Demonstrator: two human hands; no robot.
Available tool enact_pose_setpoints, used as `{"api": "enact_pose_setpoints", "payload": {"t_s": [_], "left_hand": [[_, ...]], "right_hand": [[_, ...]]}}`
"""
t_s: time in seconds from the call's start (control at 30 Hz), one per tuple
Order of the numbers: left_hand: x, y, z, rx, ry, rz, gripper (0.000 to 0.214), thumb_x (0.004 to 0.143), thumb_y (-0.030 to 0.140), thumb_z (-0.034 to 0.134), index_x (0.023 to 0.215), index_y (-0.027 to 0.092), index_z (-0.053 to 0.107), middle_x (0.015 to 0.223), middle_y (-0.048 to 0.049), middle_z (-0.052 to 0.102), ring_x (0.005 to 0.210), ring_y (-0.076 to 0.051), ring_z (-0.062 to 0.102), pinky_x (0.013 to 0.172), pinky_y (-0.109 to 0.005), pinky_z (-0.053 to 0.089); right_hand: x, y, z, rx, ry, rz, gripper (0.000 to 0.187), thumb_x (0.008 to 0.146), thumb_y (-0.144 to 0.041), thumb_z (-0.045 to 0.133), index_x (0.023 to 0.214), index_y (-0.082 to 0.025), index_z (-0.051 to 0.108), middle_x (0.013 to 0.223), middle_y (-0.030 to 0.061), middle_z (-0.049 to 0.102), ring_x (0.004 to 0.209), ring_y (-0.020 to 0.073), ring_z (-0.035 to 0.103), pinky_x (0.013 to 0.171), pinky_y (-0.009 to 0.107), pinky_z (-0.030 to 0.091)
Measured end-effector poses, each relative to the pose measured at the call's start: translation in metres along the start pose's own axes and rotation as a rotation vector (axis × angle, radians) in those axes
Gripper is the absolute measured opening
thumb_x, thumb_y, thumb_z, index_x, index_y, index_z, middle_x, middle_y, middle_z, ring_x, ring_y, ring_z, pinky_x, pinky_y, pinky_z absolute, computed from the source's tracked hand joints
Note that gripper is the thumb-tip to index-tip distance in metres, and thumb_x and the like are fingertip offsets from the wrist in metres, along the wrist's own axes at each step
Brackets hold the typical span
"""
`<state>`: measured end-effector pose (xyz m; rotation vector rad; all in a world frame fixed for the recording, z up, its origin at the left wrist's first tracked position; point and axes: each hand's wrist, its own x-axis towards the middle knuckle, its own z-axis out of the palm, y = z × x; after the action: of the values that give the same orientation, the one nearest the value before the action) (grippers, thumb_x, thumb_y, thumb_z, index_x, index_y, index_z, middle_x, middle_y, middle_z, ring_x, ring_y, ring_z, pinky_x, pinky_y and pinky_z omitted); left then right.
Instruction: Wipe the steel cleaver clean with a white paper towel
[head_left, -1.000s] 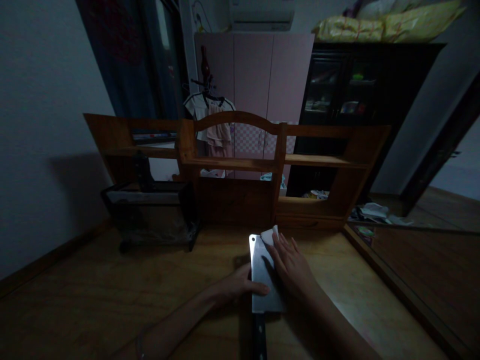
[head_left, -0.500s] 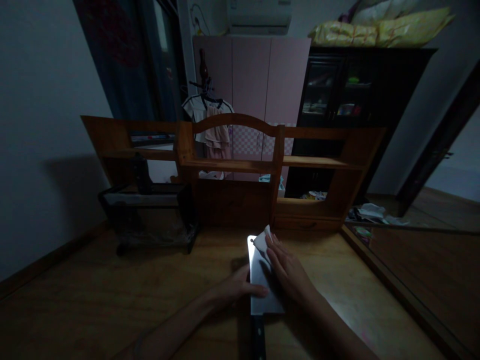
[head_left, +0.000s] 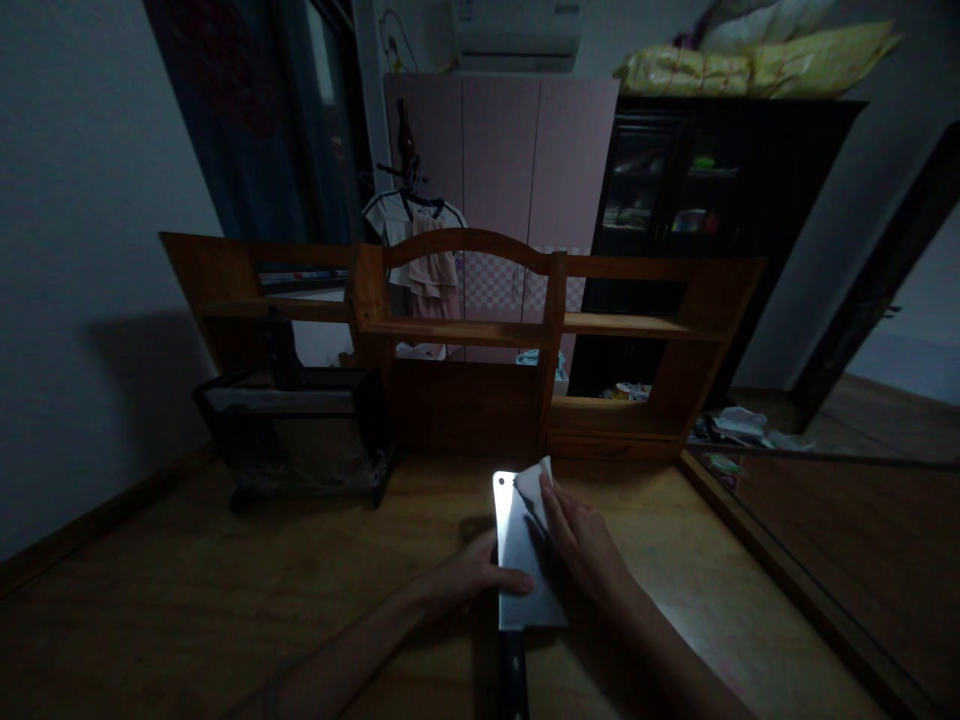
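A cleaver [head_left: 517,545] with a broad shiny blade and a black handle points away from me, its handle toward the lower edge of the view. My left hand [head_left: 487,572] grips the blade from its left side, thumb on top and fingers hidden beneath. My right hand [head_left: 581,530] presses a folded white tissue [head_left: 534,487] against the right part of the blade near its far end. A small round hole shows at the blade's far left corner.
Under my hands lies a wooden tabletop [head_left: 330,570]. A wooden shelf unit [head_left: 465,335] stands along its far side. A black-framed case [head_left: 300,430] sits at the left on the table. A raised wooden edge [head_left: 780,570] borders the right side.
My right hand has slid the tissue slightly to the right, away from the blade's corner hole, which is now uncovered. My left hand keeps its hold on the cleaver.
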<state>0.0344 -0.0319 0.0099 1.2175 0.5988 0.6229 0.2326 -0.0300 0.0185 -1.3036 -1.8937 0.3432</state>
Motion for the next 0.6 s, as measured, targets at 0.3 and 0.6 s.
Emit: {"api": "enact_pose_setpoints", "payload": {"t_s": [0.3, 0.6], "left_hand": [[-0.0012, 0.0021, 0.0008, -0.003, -0.02, 0.003, 0.056, 0.067, 0.019, 0.079, 0.118, 0.013, 0.059, 0.111, -0.0112, 0.067, 0.104, -0.028, 0.062, 0.092, -0.041, 0.046], [0.0034, -0.0045, -0.003, -0.017, -0.051, 0.018, 0.056, 0.066, 0.021, 0.079, 0.118, 0.01, 0.059, 0.11, -0.0139, 0.067, 0.099, -0.027, 0.063, 0.09, -0.04, 0.046]], "right_hand": [[-0.001, 0.007, 0.0032, -0.046, 0.014, 0.042, 0.051, 0.1, -0.044, 0.029, 0.139, -0.016, 0.048, 0.145, 0.0109, 0.046, 0.137, 0.0247, 0.039, 0.113, 0.046, 0.033], [0.0015, 0.0016, -0.0049, -0.155, -0.021, 0.033, 0.05, 0.101, -0.041, 0.026, 0.137, -0.017, 0.052, 0.142, 0.0107, 0.049, 0.135, 0.0253, 0.042, 0.11, 0.045, 0.037]]}}
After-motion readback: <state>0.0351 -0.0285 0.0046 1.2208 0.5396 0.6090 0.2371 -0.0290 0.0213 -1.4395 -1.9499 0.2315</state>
